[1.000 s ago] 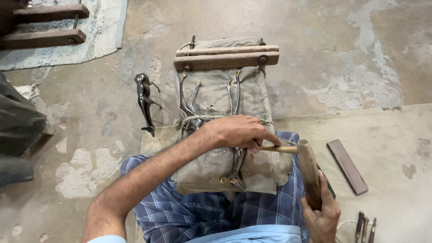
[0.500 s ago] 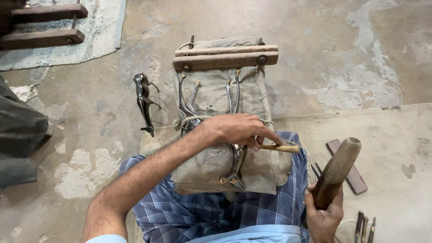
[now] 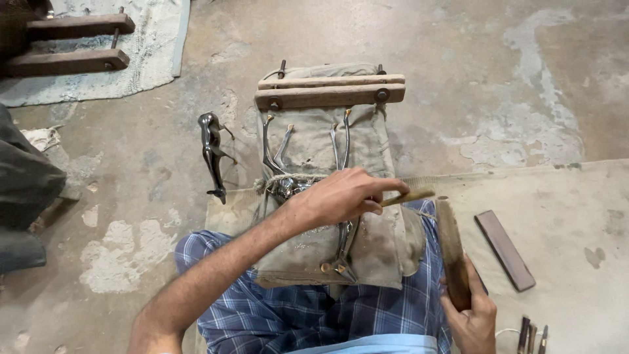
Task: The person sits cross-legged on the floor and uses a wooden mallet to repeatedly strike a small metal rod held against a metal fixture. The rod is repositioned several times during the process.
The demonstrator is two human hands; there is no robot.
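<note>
Nearest the body, the right hand (image 3: 473,314) has its fingers wrapped round the lower end of a wooden mallet (image 3: 452,252), whose long axis runs almost straight away from the person, its head end just right of the chisel tip. Further out, the left hand (image 3: 341,196) has its fingers closed on a slim wooden-handled chisel (image 3: 409,196); its shaft lies crosswise, sticking out rightward beyond the fingertips toward the mallet, close but apart. Under those fingers sits a canvas-wrapped block (image 3: 367,242) with metal pieces on the lap, a wooden clamp (image 3: 327,92) at its far end. The right hand is nearer the mallet; the chisel lies left of it
</note>
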